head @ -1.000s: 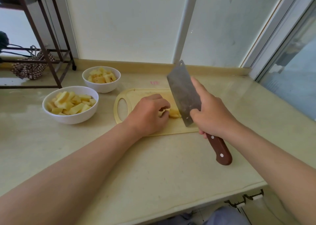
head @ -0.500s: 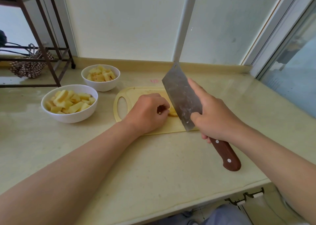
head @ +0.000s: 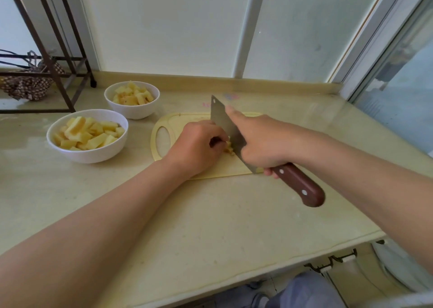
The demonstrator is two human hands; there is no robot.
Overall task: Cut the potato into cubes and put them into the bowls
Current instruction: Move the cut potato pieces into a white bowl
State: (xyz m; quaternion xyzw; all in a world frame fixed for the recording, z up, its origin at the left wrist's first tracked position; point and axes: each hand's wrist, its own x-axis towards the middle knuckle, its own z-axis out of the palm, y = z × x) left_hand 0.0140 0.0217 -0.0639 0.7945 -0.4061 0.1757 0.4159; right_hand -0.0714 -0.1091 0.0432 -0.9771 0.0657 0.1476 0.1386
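A pale yellow cutting board (head: 164,153) lies on the counter. On it, my left hand (head: 196,148) curls over a small piece of potato (head: 229,146), most of which is hidden under the fingers. My right hand (head: 262,141) grips a cleaver (head: 226,125) by its brown wooden handle (head: 302,188), index finger laid along the blade's spine. The blade stands on the board, tight against the potato and my left fingers. Two white bowls hold potato cubes: a larger one (head: 87,156) at the left and a smaller one (head: 134,111) behind it.
A dark metal rack (head: 54,57) stands at the back left with a patterned cloth (head: 25,85) under it. A window wall runs along the back and right of the counter. The counter's front edge (head: 257,270) is close to me.
The cleaver has come down from a raised, tilted position onto the board beside the potato. My left hand stayed curled over the piece.
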